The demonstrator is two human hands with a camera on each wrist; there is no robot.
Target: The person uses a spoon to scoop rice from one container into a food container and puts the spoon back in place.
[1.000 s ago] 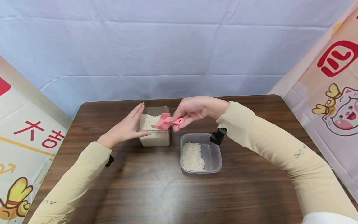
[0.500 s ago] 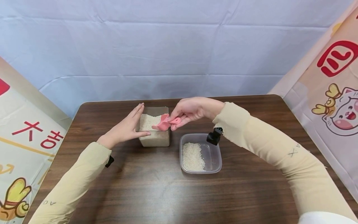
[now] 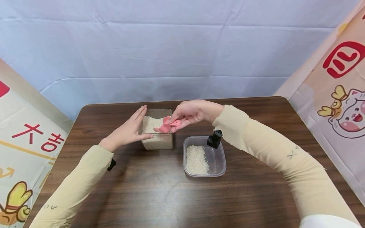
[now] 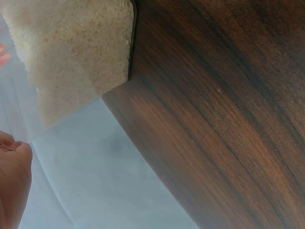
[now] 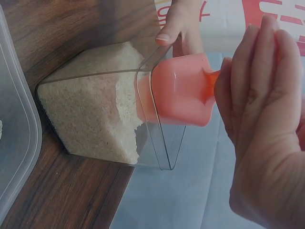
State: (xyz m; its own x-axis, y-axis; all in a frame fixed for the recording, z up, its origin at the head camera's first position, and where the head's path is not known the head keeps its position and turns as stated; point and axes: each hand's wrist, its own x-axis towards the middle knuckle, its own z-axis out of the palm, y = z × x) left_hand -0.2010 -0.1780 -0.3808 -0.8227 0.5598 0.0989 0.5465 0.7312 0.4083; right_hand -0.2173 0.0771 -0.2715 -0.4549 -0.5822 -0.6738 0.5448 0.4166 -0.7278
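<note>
We've got left hand [image 3: 128, 129] spread wide on the clear bin [image 3: 159, 113], right hand [image 3: 195, 111] pinching the pink scoop [image 3: 163, 127] at the bin's mouth; if it snags there, rice [image 3: 150, 124] could spill onto the tabletop [image 3: 159, 196].

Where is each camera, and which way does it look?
Head: on the head, facing forward and down at the table; both sleeves, left grip and right grip show.
Left wrist: on that wrist, facing the clear box of rice; a bit of left grip shows.
Right wrist: on that wrist, facing the pink scoop; the right grip and part of the left show.
Both wrist views share the box and scoop.
</note>
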